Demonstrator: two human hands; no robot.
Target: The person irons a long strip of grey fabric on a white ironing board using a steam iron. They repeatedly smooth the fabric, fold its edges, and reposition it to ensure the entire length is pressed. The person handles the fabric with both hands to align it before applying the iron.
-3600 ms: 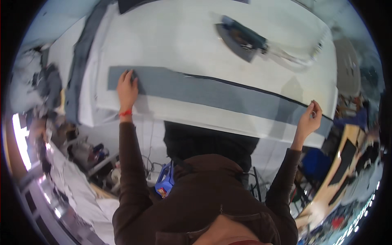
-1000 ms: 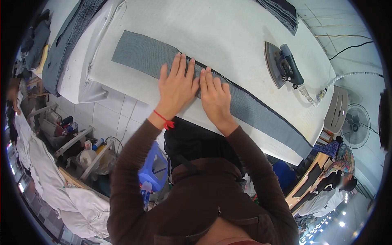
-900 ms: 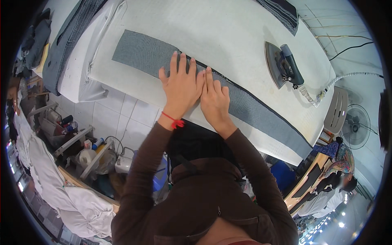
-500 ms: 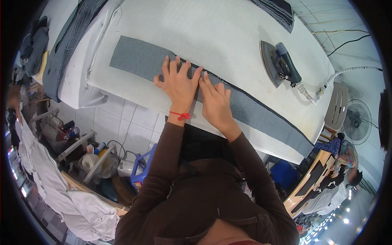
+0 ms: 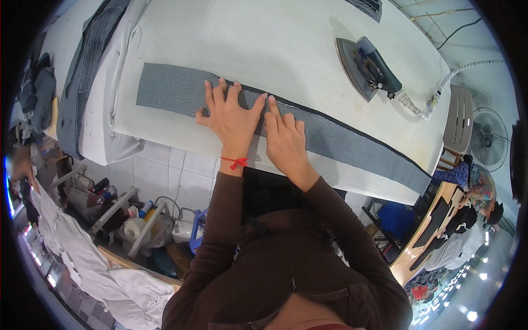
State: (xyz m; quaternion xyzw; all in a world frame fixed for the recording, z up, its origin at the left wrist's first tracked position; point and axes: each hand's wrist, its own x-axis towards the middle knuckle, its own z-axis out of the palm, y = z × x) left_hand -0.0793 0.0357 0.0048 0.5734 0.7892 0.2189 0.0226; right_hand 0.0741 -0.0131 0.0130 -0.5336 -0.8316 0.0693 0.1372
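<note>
In the head view, the long grey fabric strip (image 5: 352, 139) lies across your white ironing table (image 5: 231, 33), its far edge dark rightward from your left hand (image 5: 232, 118). That hand rests on it, fingers spread apart; your right hand (image 5: 287, 142) extends its index finger there, whether pinching I cannot tell.

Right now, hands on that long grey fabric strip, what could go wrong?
The narrow black edge of the long grey fabric strip may shift, as the left hand and right hand touch only part of it. The strip's right end reaches the white-covered table's edge, where a brush could skew it. The dark-handled metal iron sits nearby; a tug on its pale ribbed hose might slide it.
</note>
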